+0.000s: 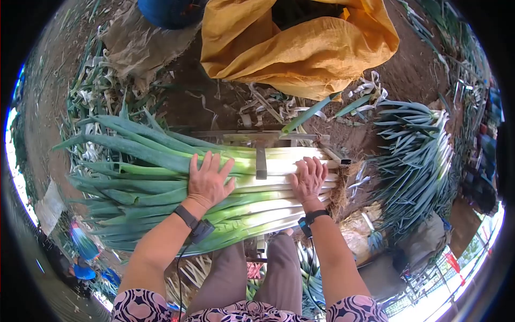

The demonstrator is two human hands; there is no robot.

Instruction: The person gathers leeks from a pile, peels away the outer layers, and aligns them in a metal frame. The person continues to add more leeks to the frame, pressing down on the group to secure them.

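A wide bundle of green onions lies across a metal frame in front of me, green leaves to the left, white stems and roots to the right. My left hand rests flat on the green part with its fingers spread. On the white stems near the roots lies my right hand, its fingers slightly bent and apart. Between my hands, an upright metal strip overlaps the upper edge of the bundle. Both wrists wear a dark strap with a small device.
An orange sack stands open beyond the frame. Another pile of green onions lies on the soil at right. Brown sacking and a blue round object are at upper left. Leaf scraps litter the ground.
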